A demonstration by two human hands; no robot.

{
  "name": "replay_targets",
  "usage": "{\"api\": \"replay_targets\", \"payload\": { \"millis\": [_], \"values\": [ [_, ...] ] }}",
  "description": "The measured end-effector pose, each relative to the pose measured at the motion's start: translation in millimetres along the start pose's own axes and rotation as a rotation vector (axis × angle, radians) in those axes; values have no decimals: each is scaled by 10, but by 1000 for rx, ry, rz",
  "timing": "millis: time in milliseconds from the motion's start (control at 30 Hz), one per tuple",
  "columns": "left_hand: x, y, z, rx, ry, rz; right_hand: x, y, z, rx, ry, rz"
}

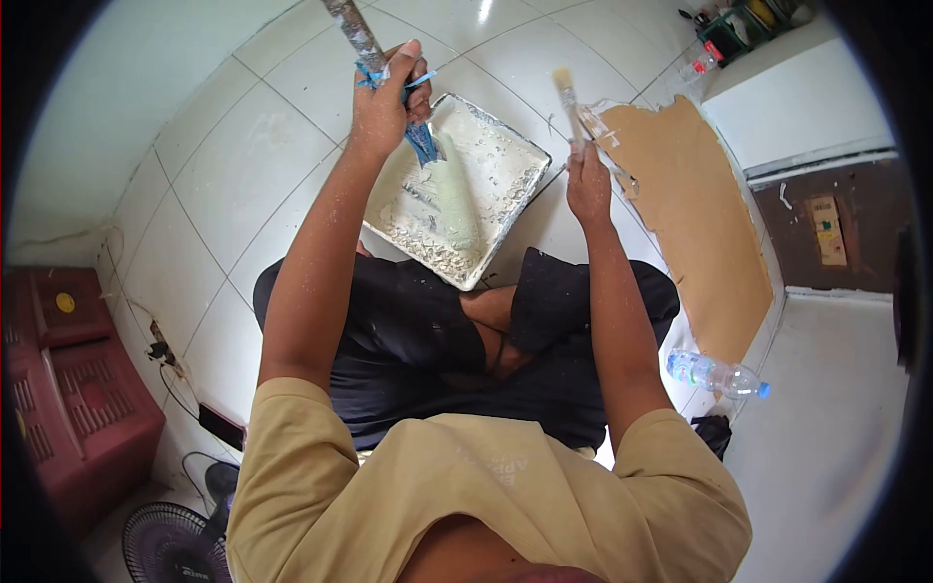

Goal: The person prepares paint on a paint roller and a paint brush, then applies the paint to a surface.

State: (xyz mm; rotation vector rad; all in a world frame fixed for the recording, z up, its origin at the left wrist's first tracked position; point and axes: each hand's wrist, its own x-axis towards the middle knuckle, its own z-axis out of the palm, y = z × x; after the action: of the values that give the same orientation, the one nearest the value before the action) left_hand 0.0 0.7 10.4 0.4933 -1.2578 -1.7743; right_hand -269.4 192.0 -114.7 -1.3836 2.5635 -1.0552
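My left hand (391, 102) is wrapped round the handle of a paint roller (454, 204), just where blue strips are tied about it. The roller's pale green-white sleeve lies in a paint tray (525, 155) crusted with dried paint, in front of my crossed legs. To the right of the tray, my right hand (588, 185) grips a paintbrush (570, 102), its tan bristles pointing up and away from me. The brush is slightly blurred and held apart from the tray.
Brown cardboard (680, 194) lies on the tiled floor at right, with a plastic water bottle (719, 374) near its lower end. At left are a maroon plastic piece (83, 379), cables, a phone (222, 428) and a fan (175, 544). A wall borders the upper left.
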Motion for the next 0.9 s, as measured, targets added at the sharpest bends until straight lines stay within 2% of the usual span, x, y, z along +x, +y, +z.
{"api": "replay_targets", "payload": {
  "millis": [67,100,167,200,233,300,333,433,567,633,667,733,800,833,900],
  "values": [
    [-24,13,12,13,-51,29,-53,-301,-136,162,145,-18],
    [-19,23,-7,13,-43,29,-20,-187,-23,162,138,-21],
    [-1,-1,-2,24,-57,4,16,455,420,-183,-125,-2],
    [14,-16,12,11,-38,5,88,932,652,-438,-583,-151],
    [1,-7,18,16,-42,13,-75,826,645,-257,-384,-143],
    [0,29,26,12,-57,-1,24,361,354,-204,-154,70],
    [-15,29,20,15,-43,-1,71,259,279,-43,33,-1],
    [-17,-22,-86,-59,-113,-11,3,-234,-67,152,201,-18],
    [37,-30,-136,-110,-96,17,-33,-60,109,105,187,88],
    [-23,50,-80,-117,-93,28,-13,339,341,-200,-190,-15],
    [-68,152,-32,-93,-128,31,-28,555,485,-230,-223,-75],
    [-139,434,142,-47,-164,43,44,478,464,-224,-179,-29],
    [-210,426,180,-96,-178,35,61,247,342,-131,-40,17],
    [-218,424,182,-146,-187,40,82,128,263,-129,-43,13],
    [-195,101,118,-67,-206,43,66,-73,126,151,110,86]
  ]
}}
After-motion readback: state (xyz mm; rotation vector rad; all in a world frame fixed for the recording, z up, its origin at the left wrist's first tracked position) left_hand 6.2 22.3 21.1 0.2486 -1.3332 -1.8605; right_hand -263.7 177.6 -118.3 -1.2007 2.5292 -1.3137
